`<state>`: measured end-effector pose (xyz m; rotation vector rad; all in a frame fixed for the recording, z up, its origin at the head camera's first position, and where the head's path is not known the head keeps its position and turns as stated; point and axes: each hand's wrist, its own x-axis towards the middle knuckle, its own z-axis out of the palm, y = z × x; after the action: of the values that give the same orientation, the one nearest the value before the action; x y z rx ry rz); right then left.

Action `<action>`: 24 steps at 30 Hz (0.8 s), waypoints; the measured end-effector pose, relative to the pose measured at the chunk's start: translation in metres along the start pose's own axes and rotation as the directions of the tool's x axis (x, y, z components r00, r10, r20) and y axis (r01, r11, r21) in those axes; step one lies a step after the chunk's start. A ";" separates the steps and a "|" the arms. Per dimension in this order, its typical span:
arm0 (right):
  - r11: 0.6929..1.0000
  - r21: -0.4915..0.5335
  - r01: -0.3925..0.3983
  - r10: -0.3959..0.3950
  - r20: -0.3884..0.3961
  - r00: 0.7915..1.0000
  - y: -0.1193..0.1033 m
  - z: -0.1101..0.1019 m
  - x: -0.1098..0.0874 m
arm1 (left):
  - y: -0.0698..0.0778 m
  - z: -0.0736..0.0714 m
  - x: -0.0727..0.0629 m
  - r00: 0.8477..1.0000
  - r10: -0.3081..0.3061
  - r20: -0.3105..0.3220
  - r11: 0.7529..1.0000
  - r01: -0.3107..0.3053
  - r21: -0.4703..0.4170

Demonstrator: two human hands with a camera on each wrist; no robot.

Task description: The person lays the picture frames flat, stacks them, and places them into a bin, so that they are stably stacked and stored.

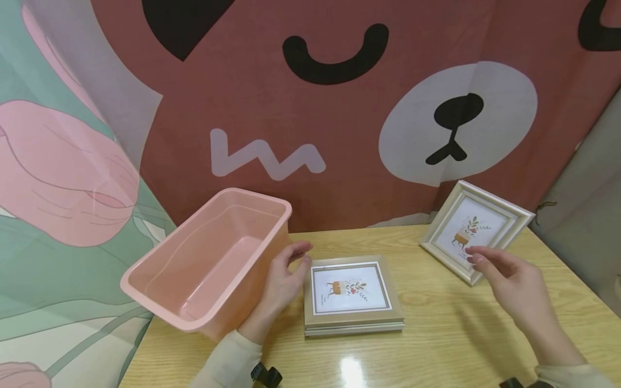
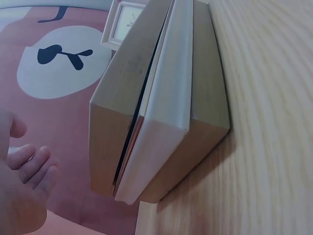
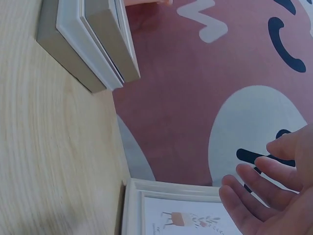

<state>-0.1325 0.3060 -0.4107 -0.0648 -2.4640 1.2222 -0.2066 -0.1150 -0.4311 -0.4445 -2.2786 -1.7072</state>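
Between the pink bin and a stack of picture frames is my left hand, its fingers loosely bent and holding nothing. The left wrist view shows that hand apart from the stacked frames, which have beige and white edges. The top frame lies face up with a plant print. Farther right, a silvery picture frame stands tilted near the back of the table. My right hand hovers in front of it, partly covering its lower right. In the right wrist view its fingers are spread and hold nothing.
The pink plastic bin stands at the left with nothing visible inside. A wooden table carries everything. Behind it hangs a cloth printed with a bear face; a grey surface borders the right side.
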 end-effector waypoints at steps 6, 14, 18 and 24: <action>0.999 0.040 -0.017 0.018 -0.037 0.999 0.002 -0.007 0.004 | 0.004 0.004 0.002 0.999 0.020 0.031 1.000 -0.019 -0.010; 0.992 0.096 -0.083 0.089 -0.055 0.995 0.009 -0.019 0.010 | 0.009 0.011 0.006 0.996 0.023 0.081 1.000 -0.022 -0.020; 0.987 0.127 -0.098 0.109 -0.077 0.991 0.012 -0.024 0.012 | 0.013 0.014 0.009 0.995 0.013 0.097 1.000 -0.012 -0.011; 0.975 0.200 -0.100 0.122 -0.100 0.988 0.015 -0.030 0.015 | 0.019 0.021 0.010 0.993 -0.011 0.119 1.000 0.013 -0.020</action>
<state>-0.1378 0.3411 -0.4015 -0.2140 -2.2602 1.4595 -0.2091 -0.0891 -0.4161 -0.5518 -2.3517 -1.7559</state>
